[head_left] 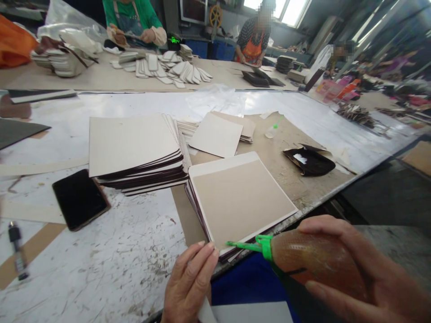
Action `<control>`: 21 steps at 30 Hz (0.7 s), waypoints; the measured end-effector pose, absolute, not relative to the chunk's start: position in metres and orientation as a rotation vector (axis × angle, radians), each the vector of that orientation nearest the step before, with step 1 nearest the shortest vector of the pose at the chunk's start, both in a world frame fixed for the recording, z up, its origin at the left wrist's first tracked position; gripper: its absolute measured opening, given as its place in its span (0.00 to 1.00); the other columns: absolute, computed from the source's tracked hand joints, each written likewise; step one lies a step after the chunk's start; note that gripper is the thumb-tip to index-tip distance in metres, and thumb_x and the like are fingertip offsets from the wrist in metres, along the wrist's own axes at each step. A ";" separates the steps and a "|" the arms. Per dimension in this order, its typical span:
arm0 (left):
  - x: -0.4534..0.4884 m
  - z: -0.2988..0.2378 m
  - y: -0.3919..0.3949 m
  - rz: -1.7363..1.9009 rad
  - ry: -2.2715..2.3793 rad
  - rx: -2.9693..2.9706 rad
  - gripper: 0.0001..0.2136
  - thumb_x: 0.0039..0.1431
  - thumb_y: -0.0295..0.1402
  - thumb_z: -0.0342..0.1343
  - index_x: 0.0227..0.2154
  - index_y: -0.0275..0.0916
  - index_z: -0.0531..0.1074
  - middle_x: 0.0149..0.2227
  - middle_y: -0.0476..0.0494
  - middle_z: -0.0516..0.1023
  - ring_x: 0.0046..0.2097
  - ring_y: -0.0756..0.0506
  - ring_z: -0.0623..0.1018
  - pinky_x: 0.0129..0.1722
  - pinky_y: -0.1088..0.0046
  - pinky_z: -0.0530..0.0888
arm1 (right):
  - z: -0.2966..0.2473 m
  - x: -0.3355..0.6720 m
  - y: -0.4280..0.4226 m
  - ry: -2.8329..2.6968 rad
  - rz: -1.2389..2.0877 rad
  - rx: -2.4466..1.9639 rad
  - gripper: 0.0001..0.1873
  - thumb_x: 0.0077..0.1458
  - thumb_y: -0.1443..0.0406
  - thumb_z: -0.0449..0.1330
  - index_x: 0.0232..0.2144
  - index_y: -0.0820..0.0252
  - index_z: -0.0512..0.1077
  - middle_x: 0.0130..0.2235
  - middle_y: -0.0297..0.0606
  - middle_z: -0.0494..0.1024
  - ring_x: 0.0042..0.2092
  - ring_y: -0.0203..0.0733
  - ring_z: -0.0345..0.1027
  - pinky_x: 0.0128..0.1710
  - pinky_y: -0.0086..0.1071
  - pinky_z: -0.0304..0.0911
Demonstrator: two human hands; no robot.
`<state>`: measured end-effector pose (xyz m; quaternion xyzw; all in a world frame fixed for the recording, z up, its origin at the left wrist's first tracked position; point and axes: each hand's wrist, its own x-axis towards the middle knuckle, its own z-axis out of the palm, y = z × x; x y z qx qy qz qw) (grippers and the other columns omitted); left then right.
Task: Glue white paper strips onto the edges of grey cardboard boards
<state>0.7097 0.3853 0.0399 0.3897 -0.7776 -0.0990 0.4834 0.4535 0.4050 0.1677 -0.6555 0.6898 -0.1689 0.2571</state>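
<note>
My right hand (363, 273) is wrapped round a brown squeeze glue bottle (313, 260) with a green cap and a thin green nozzle. The bottle lies tilted almost flat, its nozzle tip over the near left corner of a beige panel (242, 197) with a pale border. That panel tops a stack of dark-edged panels at the table's front edge. At the same corner, my left hand (191, 282) rests its outstretched fingertips, held close together; its thumb is hidden. Below the left hand, part of a white piece (252, 312) shows over blue cloth.
Left of the panel stack stands a taller stack of pale panels (134, 143). A phone (80, 198), a marker pen (17, 251), a small bottle (271, 130) and a dark pouch (309, 160) lie about. Two people work across the table, with white pieces (168, 67) before one.
</note>
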 end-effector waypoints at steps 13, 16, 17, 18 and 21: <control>0.709 0.040 0.381 -0.175 -1.917 0.936 0.12 0.59 0.23 0.48 0.44 0.30 0.71 0.44 0.35 0.75 0.52 0.41 0.70 0.47 0.64 0.71 | 0.173 0.441 0.404 1.979 -0.509 -1.781 0.26 0.45 0.54 0.63 0.46 0.50 0.63 0.44 0.37 0.73 0.41 0.47 0.71 0.37 0.30 0.70; 0.706 0.039 0.380 -0.122 -1.890 0.924 0.15 0.58 0.21 0.49 0.47 0.33 0.69 0.43 0.37 0.76 0.50 0.42 0.71 0.46 0.65 0.72 | 0.176 0.439 0.404 1.993 -0.537 -1.767 0.25 0.45 0.53 0.62 0.45 0.50 0.63 0.42 0.36 0.74 0.38 0.44 0.71 0.35 0.29 0.69; 0.705 0.039 0.379 -0.097 -1.882 0.921 0.16 0.58 0.21 0.49 0.49 0.35 0.68 0.42 0.38 0.76 0.50 0.43 0.72 0.46 0.66 0.72 | 0.177 0.439 0.404 2.002 -0.558 -1.754 0.24 0.45 0.53 0.62 0.45 0.50 0.63 0.41 0.35 0.74 0.38 0.43 0.71 0.35 0.29 0.69; 0.704 0.039 0.379 -0.072 -1.878 0.920 0.18 0.58 0.21 0.48 0.51 0.36 0.67 0.42 0.39 0.77 0.49 0.43 0.72 0.46 0.67 0.71 | 0.178 0.439 0.404 2.021 -0.582 -1.735 0.24 0.46 0.52 0.62 0.44 0.50 0.64 0.41 0.34 0.74 0.38 0.43 0.71 0.35 0.28 0.68; 0.705 0.035 0.374 -0.001 -1.888 0.909 0.21 0.58 0.19 0.47 0.53 0.39 0.65 0.41 0.41 0.77 0.49 0.45 0.73 0.47 0.69 0.71 | 0.180 0.436 0.404 2.064 -0.611 -1.705 0.24 0.45 0.52 0.62 0.44 0.50 0.64 0.42 0.34 0.74 0.39 0.43 0.71 0.37 0.29 0.68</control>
